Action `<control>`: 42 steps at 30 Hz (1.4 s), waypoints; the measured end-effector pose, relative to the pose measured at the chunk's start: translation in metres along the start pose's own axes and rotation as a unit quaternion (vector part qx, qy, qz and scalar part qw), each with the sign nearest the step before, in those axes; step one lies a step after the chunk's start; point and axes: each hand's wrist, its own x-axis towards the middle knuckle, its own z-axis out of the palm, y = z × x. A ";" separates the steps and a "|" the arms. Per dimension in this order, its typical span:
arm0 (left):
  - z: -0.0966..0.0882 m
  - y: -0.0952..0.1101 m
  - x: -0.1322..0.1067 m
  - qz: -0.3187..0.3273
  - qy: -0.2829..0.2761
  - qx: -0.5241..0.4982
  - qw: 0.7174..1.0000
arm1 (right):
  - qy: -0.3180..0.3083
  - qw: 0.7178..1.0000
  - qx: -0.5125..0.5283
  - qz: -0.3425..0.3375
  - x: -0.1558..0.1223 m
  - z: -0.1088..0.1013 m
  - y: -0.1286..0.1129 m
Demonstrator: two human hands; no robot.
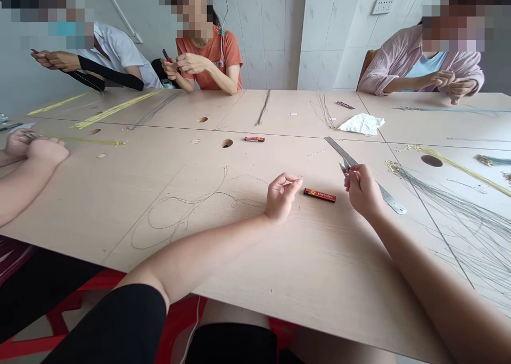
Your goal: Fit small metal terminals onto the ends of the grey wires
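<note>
My left hand (pixel 281 196) hovers over the pale wood-grain table (pixel 319 279), its thumb and forefinger pinched on a tiny bright speck too small to name. My right hand (pixel 361 190) grips a small metal hand tool (pixel 344 166), probably pliers, with only its silver tip showing. That hand sits just over a steel ruler (pixel 365 175) lying slantwise on the table. A small red box (pixel 319 195) lies between my hands, touching neither. Loose thin dark wires (pixel 191 209) curl on the table to the left of my left hand.
Co-workers' hands (pixel 48 150) work at the left edge, and more people sit across the table. Bundles of fine wires (pixel 459 220) lie to the right. Farther off are crumpled white paper (pixel 362 123), a second red box (pixel 254 139) and round holes (pixel 227 143) in the tabletop.
</note>
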 end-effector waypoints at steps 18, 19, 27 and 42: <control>0.008 0.016 -0.010 -0.171 -0.102 -0.134 0.971 | -0.027 0.952 0.065 -0.297 -0.025 0.017 -0.033; 0.008 0.016 -0.010 -0.171 -0.105 -0.134 0.971 | -0.022 0.951 0.068 -0.302 -0.025 0.017 -0.033; 0.009 0.017 -0.011 -0.169 -0.105 -0.130 0.971 | -0.048 0.950 0.061 -0.304 -0.025 0.016 -0.032; 0.009 0.018 -0.010 -0.168 -0.100 -0.121 0.973 | -0.029 0.951 0.063 -0.302 -0.024 0.017 -0.033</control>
